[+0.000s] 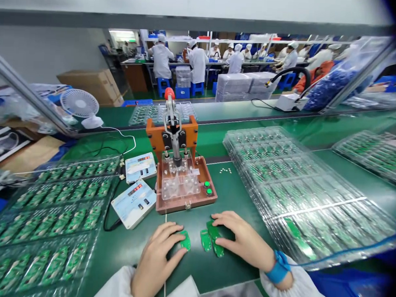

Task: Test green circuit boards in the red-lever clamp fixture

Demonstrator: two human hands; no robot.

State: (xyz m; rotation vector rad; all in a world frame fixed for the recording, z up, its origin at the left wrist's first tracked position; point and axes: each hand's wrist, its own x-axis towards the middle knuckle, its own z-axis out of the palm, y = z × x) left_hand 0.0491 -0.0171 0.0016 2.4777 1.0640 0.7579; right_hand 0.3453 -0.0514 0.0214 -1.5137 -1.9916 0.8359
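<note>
My left hand (pixel 160 252) has its thumb and fingertips closed around a small green circuit board (pixel 185 241), low over the green mat. Between the thumb and fingers of my right hand (pixel 241 238) is a longer green circuit board (pixel 215 242). Just left of that one, and seeming to touch it, lies another small circuit board (pixel 205 241). Behind both hands stands a toggle-clamp test fixture (pixel 176 165) with an orange frame, a red knob and a brown base. Its clear acrylic nest (pixel 181 186) sits in front of the plunger.
Two boxes with red digits, one meter (pixel 135 202) nearer, stand left of the fixture. Trays of boards (pixel 51 207) fill the left side; stacked clear trays (pixel 301 192) occupy the right. A small fan (pixel 80 103) is at back left. Several people (pixel 198 61) work beyond.
</note>
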